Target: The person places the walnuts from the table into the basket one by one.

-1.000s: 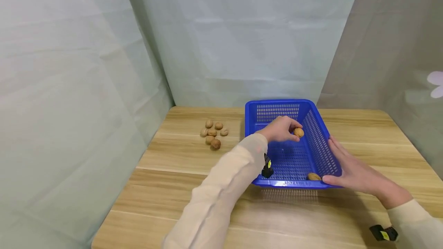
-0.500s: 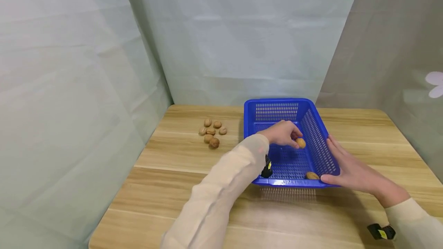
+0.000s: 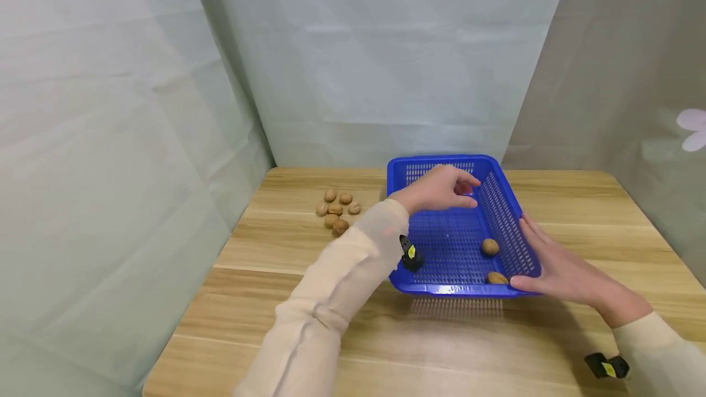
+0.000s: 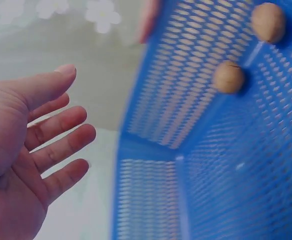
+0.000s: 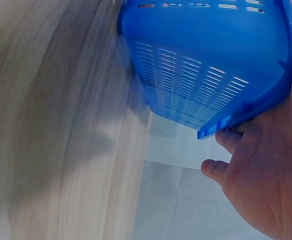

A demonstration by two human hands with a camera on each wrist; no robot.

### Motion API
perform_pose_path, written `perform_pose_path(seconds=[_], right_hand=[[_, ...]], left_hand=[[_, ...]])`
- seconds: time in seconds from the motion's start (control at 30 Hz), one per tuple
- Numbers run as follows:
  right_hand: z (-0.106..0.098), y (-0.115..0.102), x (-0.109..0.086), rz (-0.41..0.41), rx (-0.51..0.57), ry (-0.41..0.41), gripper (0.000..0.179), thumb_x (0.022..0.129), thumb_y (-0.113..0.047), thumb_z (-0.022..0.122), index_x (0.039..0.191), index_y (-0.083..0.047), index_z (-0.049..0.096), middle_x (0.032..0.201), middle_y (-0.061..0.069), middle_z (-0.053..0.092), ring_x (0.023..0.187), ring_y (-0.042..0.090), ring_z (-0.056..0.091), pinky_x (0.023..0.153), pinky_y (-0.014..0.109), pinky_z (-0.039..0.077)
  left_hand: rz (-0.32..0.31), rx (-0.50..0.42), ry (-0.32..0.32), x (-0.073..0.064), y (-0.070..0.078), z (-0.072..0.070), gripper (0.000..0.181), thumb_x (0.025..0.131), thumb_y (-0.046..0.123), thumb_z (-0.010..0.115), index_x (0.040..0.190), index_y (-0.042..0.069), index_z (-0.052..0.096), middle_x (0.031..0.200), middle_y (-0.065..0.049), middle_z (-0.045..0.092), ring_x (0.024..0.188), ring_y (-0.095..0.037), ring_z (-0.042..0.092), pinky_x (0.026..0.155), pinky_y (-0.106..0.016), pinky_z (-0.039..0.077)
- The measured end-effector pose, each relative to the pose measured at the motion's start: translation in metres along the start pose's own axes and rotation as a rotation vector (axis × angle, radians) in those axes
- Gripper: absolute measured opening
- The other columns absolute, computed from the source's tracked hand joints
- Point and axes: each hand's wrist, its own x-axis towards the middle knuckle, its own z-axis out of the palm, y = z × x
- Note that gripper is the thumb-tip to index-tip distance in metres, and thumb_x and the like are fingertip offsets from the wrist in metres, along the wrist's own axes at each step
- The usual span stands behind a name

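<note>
Over the blue plastic basket (image 3: 452, 290), my left hand (image 3: 438, 189) hovers with nothing in it. In the left wrist view its fingers (image 4: 61, 120) are spread and relaxed beside the basket wall (image 4: 151, 100). Two walnuts lie on the basket floor near the right side: one walnut (image 3: 489, 247) further in, another walnut (image 3: 496, 278) by the front right corner. My right hand (image 3: 562, 274) grips that corner, thumb on the front rim and fingers along the right side. From the right wrist view, its fingers (image 5: 228, 140) sit against the outer rim (image 5: 246, 115).
Several walnuts (image 3: 334, 209) form a loose cluster left of the basket on the wooden table (image 3: 265, 299). Pale cloth (image 3: 386, 78) hangs behind and to the left of the table. Its back edge runs just behind the basket.
My left hand has let go of a walnut, which now lies in the basket, and has risen away toward the back. The right hand keeps its place at the corner.
</note>
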Motion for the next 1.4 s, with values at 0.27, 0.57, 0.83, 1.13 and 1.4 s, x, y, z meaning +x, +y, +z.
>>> perform_pose_path(seconds=[0.27,0.57,0.83,1.13,1.4], right_hand=[[-0.005,-0.001,-0.006,0.033,0.010,0.001,0.112,0.082,-0.037,0.074,0.154,-0.009,-0.007,0.160,0.009,-0.012,0.137,0.055,0.013,0.088,0.076,0.030],[-0.004,-0.005,-0.005,0.021,0.018,0.020,0.112,0.081,-0.036,0.075,0.154,-0.006,-0.005,0.160,0.015,-0.007,0.138,0.054,0.013,0.089,0.077,0.028],[-0.002,-0.010,-0.006,0.040,-0.001,0.020,0.113,0.081,-0.039,0.074,0.154,-0.007,-0.005,0.160,0.013,-0.007,0.138,0.053,0.013,0.089,0.076,0.029],[-0.002,-0.011,-0.007,0.044,0.006,0.024,0.113,0.081,-0.039,0.075,0.154,-0.006,-0.005,0.160,0.013,-0.007,0.139,0.051,0.011,0.092,0.075,0.028],[0.000,-0.010,-0.006,0.034,-0.010,0.038,0.113,0.080,-0.039,0.075,0.154,-0.005,-0.003,0.160,0.014,-0.006,0.139,0.050,0.012,0.093,0.074,0.028]], left_hand=[[0.012,0.023,0.127,-0.049,-0.022,-0.054,0.047,0.091,0.031,0.067,0.133,0.011,0.059,0.111,0.000,0.067,0.097,-0.008,0.061,0.083,-0.022,0.048],[-0.169,-0.045,0.272,-0.127,-0.089,-0.084,0.043,0.094,0.029,0.063,0.132,0.009,0.058,0.109,-0.004,0.064,0.094,-0.016,0.060,0.074,-0.032,0.052],[-0.276,-0.040,0.344,-0.167,-0.143,-0.072,0.040,0.093,0.031,0.065,0.127,0.010,0.062,0.103,-0.002,0.066,0.089,-0.017,0.061,0.067,-0.032,0.052],[-0.305,-0.098,0.453,-0.181,-0.194,-0.023,0.033,0.090,0.026,0.070,0.115,0.005,0.069,0.094,-0.003,0.069,0.082,-0.017,0.061,0.067,-0.032,0.051],[-0.382,-0.173,0.484,-0.185,-0.214,0.009,0.029,0.086,0.023,0.074,0.108,0.005,0.071,0.089,-0.003,0.068,0.079,-0.017,0.061,0.070,-0.031,0.051]])
